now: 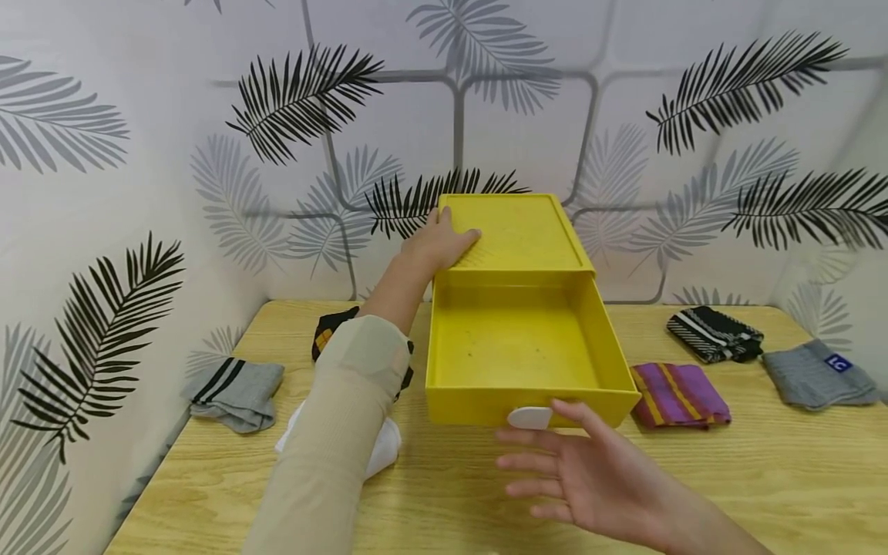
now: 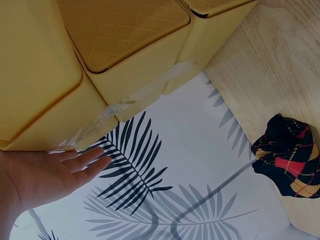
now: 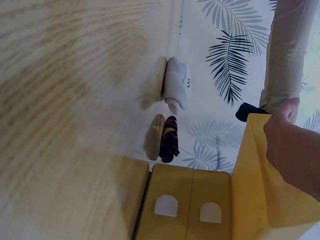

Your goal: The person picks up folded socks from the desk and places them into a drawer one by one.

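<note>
A yellow drawer unit (image 1: 513, 231) stands at the middle of the table with its top drawer (image 1: 527, 339) pulled out. The drawer's floor shows bare but for small dark specks. My left hand (image 1: 438, 243) rests at the unit's upper left edge, thumb over the top. In the left wrist view its fingers (image 2: 85, 162) extend straight along the unit. My right hand (image 1: 590, 478) is in front of the drawer, fingers spread, thumb at the drawer front beside the white handle tab (image 1: 530, 418). Two lower drawer tabs (image 3: 166, 205) show in the right wrist view.
Left lie folded grey socks with black stripes (image 1: 239, 393); dark argyle socks (image 2: 295, 160) and a white folded piece (image 1: 385, 447) are partly behind my left arm. Right are purple-and-orange striped socks (image 1: 680, 395), black-and-white patterned socks (image 1: 714, 333) and grey labelled socks (image 1: 819, 374). A leaf-patterned backdrop (image 1: 520, 146) stands behind.
</note>
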{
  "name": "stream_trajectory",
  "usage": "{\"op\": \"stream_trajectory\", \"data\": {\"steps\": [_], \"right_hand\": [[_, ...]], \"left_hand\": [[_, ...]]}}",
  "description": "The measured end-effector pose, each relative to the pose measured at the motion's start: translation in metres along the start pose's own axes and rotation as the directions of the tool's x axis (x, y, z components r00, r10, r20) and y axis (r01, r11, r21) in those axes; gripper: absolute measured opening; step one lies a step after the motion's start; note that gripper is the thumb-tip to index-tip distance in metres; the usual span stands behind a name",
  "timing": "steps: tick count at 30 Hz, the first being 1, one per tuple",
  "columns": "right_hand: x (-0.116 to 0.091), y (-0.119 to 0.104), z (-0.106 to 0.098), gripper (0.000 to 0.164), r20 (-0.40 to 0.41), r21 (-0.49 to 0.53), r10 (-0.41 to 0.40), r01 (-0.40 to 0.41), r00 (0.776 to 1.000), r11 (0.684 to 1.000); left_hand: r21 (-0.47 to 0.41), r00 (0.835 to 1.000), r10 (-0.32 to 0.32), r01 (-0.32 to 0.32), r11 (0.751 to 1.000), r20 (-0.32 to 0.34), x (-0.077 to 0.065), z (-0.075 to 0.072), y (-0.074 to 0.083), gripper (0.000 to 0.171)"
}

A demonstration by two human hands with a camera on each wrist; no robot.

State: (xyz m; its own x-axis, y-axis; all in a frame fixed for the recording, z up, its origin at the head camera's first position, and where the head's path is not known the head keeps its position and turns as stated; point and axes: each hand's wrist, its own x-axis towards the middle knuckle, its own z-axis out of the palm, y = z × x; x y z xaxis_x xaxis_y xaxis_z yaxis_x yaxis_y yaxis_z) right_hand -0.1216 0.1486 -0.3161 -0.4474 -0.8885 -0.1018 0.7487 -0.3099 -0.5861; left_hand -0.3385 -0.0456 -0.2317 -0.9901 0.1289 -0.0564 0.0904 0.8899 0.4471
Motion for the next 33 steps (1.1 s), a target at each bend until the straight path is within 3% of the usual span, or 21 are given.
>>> {"op": "stream_trajectory", "data": {"steps": [5,9,11,14,16,17,18,20,21,22,23,25,26,28,30,33], "right_hand": [[-0.015,-0.009,0.013,0.07,0.068,-0.043,-0.016,0.019,0.998,0.999],[-0.032,-0.027,0.026,0.07,0.17,-0.103,-0.116,0.134,0.979,0.986],[-0.044,-0.041,0.029,0.066,0.23,-0.157,-0.18,0.219,0.957,0.963],[-0.06,-0.067,0.023,0.056,0.289,-0.291,-0.293,0.376,0.911,0.88],[-0.07,-0.086,0.012,0.048,0.268,-0.459,-0.383,0.466,0.884,0.756],[-0.074,-0.094,0.005,0.045,0.23,-0.58,-0.44,0.485,0.868,0.654],[-0.077,-0.102,-0.004,0.041,0.179,-0.712,-0.496,0.459,0.85,0.531],[-0.084,-0.115,-0.025,0.031,0.048,-0.924,-0.588,0.259,0.807,0.28],[-0.086,-0.12,-0.038,0.027,-0.011,-0.982,-0.618,0.109,0.786,0.156],[-0.089,-0.124,-0.051,0.023,-0.067,-0.998,-0.636,-0.045,0.769,0.051],[-0.091,-0.127,-0.067,0.02,-0.103,-0.984,-0.64,-0.173,0.761,-0.047],[-0.096,-0.132,-0.098,0.013,-0.153,-0.927,-0.615,-0.328,0.774,-0.181],[-0.097,-0.133,-0.113,0.011,-0.161,-0.902,-0.594,-0.363,0.788,-0.236],[-0.1,-0.133,-0.139,0.012,-0.188,-0.868,-0.551,-0.4,0.813,-0.295],[-0.102,-0.133,-0.157,0.016,-0.229,-0.871,-0.492,-0.402,0.84,-0.282],[-0.102,-0.134,-0.173,0.015,-0.301,-0.885,-0.387,-0.407,0.872,-0.228]], "left_hand": [[0.007,1.0,0.003,-0.003,1.0,0.009,-0.001,-0.001,0.0,0.075],[0.003,1.0,0.0,0.0,1.0,0.02,-0.002,-0.002,0.0,0.075],[-0.001,1.0,-0.001,0.001,1.0,0.026,-0.002,-0.002,0.0,0.075],[0.001,1.0,0.004,-0.004,1.0,0.024,-0.002,-0.001,0.0,0.075],[0.003,1.0,0.006,-0.006,1.0,0.024,-0.002,-0.001,0.0,0.075],[0.004,1.0,0.008,-0.008,1.0,0.022,-0.002,0.0,0.0,0.075],[0.004,1.0,0.008,-0.009,1.0,0.021,-0.002,0.0,0.001,0.075],[0.005,1.0,0.007,-0.008,1.0,0.02,-0.002,-0.001,0.001,0.075],[0.004,1.0,0.006,-0.006,1.0,0.02,-0.003,-0.001,0.001,0.075],[0.006,1.0,0.006,-0.006,1.0,0.018,-0.003,-0.001,0.001,0.075],[0.006,1.0,0.006,-0.006,1.0,0.016,-0.003,-0.001,0.001,0.075],[0.009,1.0,0.005,-0.005,1.0,0.016,-0.002,-0.001,0.0,0.075],[0.009,1.0,0.005,-0.005,1.0,0.016,-0.002,-0.001,0.0,0.075],[0.01,1.0,0.006,-0.006,1.0,0.018,-0.001,-0.001,0.0,0.075],[0.007,1.0,0.007,-0.007,1.0,0.022,-0.001,0.0,-0.001,0.075],[0.008,1.0,0.01,-0.01,1.0,0.025,0.0,0.0,-0.001,0.075]]}}
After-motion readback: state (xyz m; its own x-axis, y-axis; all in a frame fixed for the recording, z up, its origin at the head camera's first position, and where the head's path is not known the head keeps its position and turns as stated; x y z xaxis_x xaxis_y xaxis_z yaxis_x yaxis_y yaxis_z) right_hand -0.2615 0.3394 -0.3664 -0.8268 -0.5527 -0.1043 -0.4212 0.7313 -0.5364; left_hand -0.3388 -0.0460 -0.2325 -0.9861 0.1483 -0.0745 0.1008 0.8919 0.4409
